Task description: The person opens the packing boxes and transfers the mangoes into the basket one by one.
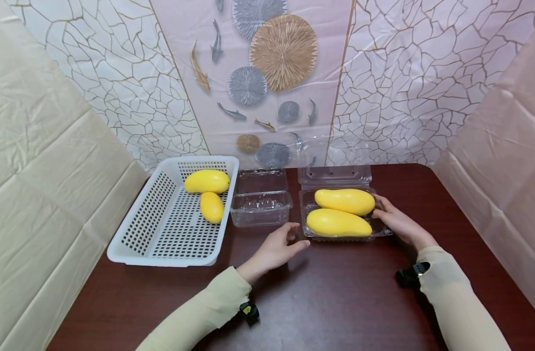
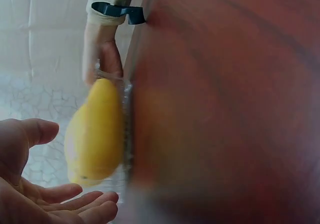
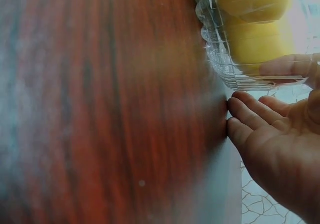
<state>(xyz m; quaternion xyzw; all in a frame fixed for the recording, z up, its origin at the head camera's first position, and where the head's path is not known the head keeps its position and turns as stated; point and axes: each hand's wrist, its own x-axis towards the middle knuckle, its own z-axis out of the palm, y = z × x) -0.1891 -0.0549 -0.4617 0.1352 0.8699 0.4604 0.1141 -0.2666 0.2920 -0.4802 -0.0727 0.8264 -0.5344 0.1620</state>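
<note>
Two yellow mangoes, a rear one (image 1: 345,201) and a front one (image 1: 339,223), lie side by side in a clear plastic clamshell container (image 1: 333,185) with its lid raised at the back. My right hand (image 1: 399,223) holds the container's right end. In the right wrist view its thumb (image 3: 285,65) shows through the plastic, with the other fingers outside the wall, close to the table. My left hand (image 1: 273,248) hovers at the container's front left corner, thumb and fingers spread apart and holding nothing; in the left wrist view the mangoes are just beyond its fingertips.
A white perforated basket (image 1: 162,262) stands at the left with two mangoes (image 1: 207,182) inside. Between basket and filled container sits another clear clamshell (image 1: 260,217), lid up, without fruit. Patterned cloth walls (image 1: 491,170) border the dark red wooden table (image 1: 337,292).
</note>
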